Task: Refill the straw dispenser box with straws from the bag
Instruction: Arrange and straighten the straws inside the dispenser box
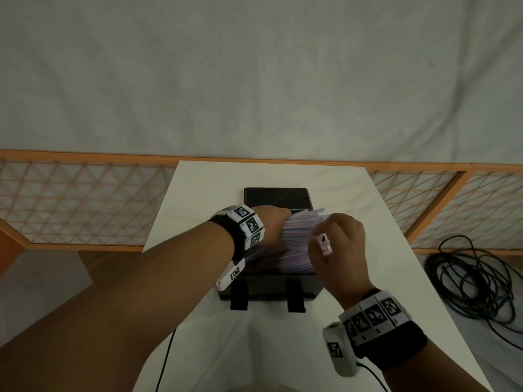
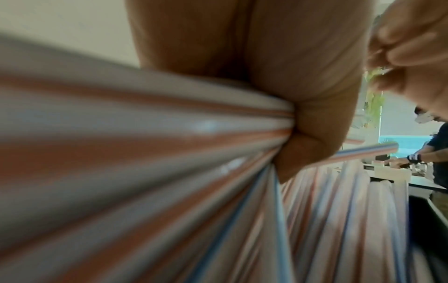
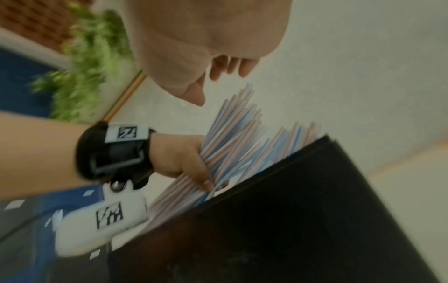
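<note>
A black straw dispenser box [image 1: 268, 290] stands on the white table [image 1: 198, 207], its lid [image 1: 277, 198] folded open at the back. My left hand [image 1: 271, 224] grips a thick bundle of red-and-blue striped straws [image 1: 297, 241] slanting into the box's open top. In the left wrist view my curled fingers [image 2: 278, 95] squeeze the straws [image 2: 145, 172]. My right hand [image 1: 336, 244] hovers just above the raised straw tips at the right. Its fingers [image 3: 230, 67] hang loosely curled and hold nothing that I can see. More straws [image 3: 232, 145] lie inside the box [image 3: 290, 210]. The bag is not in view.
A coil of black cable [image 1: 475, 278] lies on the floor right of the table. An orange lattice fence [image 1: 85, 205] runs behind it. Another person [image 2: 436, 153] works at a far table.
</note>
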